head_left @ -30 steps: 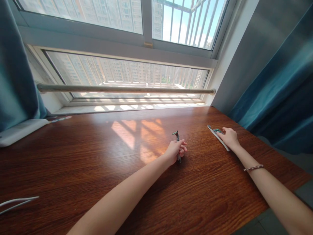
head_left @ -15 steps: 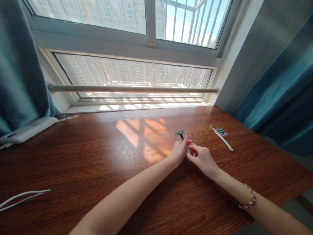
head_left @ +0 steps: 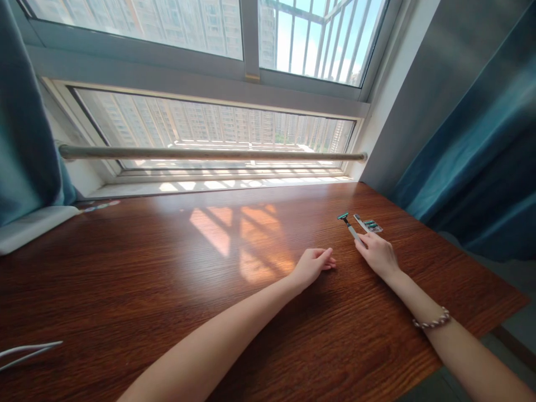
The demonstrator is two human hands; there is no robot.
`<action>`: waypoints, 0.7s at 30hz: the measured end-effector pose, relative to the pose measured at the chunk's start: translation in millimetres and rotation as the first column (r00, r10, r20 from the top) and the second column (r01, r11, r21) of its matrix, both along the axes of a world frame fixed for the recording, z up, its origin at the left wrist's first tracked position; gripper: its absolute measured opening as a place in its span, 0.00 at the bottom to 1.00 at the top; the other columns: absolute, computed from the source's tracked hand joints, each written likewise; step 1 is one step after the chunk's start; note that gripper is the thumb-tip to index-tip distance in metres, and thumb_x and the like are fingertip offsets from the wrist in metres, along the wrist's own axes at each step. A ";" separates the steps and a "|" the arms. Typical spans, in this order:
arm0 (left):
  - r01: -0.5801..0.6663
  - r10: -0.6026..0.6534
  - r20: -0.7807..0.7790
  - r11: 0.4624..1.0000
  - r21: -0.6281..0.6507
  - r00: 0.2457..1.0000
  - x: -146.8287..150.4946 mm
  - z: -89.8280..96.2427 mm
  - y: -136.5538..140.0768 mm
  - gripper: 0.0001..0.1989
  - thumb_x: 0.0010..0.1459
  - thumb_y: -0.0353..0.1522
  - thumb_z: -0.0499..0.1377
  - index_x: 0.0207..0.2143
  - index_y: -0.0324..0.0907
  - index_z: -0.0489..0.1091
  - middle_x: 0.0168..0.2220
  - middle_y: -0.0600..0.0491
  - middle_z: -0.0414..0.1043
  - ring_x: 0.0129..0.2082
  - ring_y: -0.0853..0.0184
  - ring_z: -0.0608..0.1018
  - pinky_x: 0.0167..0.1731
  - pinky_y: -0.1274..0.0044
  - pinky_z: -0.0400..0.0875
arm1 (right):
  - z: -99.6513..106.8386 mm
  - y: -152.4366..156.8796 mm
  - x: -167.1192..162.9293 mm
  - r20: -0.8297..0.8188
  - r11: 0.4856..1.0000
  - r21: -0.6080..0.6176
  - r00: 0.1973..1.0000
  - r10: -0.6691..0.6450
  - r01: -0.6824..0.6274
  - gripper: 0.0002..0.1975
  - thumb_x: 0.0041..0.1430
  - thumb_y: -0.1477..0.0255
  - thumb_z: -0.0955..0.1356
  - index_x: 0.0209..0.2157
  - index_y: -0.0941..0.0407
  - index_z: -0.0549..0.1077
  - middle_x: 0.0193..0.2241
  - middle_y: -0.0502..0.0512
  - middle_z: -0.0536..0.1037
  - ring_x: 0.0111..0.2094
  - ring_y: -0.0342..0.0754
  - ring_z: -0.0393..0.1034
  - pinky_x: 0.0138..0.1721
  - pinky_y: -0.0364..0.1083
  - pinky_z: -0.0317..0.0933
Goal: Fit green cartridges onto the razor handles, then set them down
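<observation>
My right hand [head_left: 379,255] is closed around the lower end of a razor [head_left: 352,230] with a pale grey handle. The razor's green and black head points away from me, up and left. Beneath and beyond that hand lies a white toothbrush [head_left: 360,222] with a dark head; my fingers hide its other end. A small clear pack with green and black razor cartridges [head_left: 372,225] touches or nearly touches the toothbrush. To the left, my left hand [head_left: 313,264] rests over the table with loosely bent fingers and nothing visible in it.
The brown wooden table [head_left: 125,279] reaches to the window sill. A white device [head_left: 37,226] lies at the far left, and a white cable [head_left: 31,352] at the near left. A metal bar [head_left: 209,153] crosses the window; blue curtains [head_left: 473,156] hang on both sides.
My right hand has moved right, carrying the razor out of my left hand to beside the toothbrush and cartridge pack. My left hand has let go. The view has shifted slightly.
</observation>
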State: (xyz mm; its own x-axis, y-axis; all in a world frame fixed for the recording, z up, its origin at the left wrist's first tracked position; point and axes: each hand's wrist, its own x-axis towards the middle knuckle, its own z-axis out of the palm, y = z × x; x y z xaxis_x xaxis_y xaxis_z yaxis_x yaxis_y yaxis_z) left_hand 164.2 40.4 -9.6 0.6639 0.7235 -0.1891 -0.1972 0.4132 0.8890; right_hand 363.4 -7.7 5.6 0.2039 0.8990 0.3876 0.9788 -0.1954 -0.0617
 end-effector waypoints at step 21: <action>-0.022 0.023 -0.028 0.999 0.028 0.999 2.4 -2.3 -0.7 0.15 0.45 0.39 0.62 0.23 0.33 0.71 0.23 0.50 0.73 0.24 0.71 0.75 0.33 0.78 0.68 | -8.8 -2.3 26.3 0.207 0.950 -0.144 0.948 -0.243 0.276 0.14 0.57 0.65 0.59 0.34 0.55 0.74 0.30 0.58 0.70 0.28 0.48 0.68 0.24 0.43 0.52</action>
State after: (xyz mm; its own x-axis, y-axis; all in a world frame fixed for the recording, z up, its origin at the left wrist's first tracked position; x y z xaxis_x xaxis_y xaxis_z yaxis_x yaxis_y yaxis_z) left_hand 166.6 39.8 -11.8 0.6418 0.7436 -0.1875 -0.1809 0.3844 0.9053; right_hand 389.7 -10.0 -3.2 0.3782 0.8798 0.2878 0.8836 -0.4358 0.1711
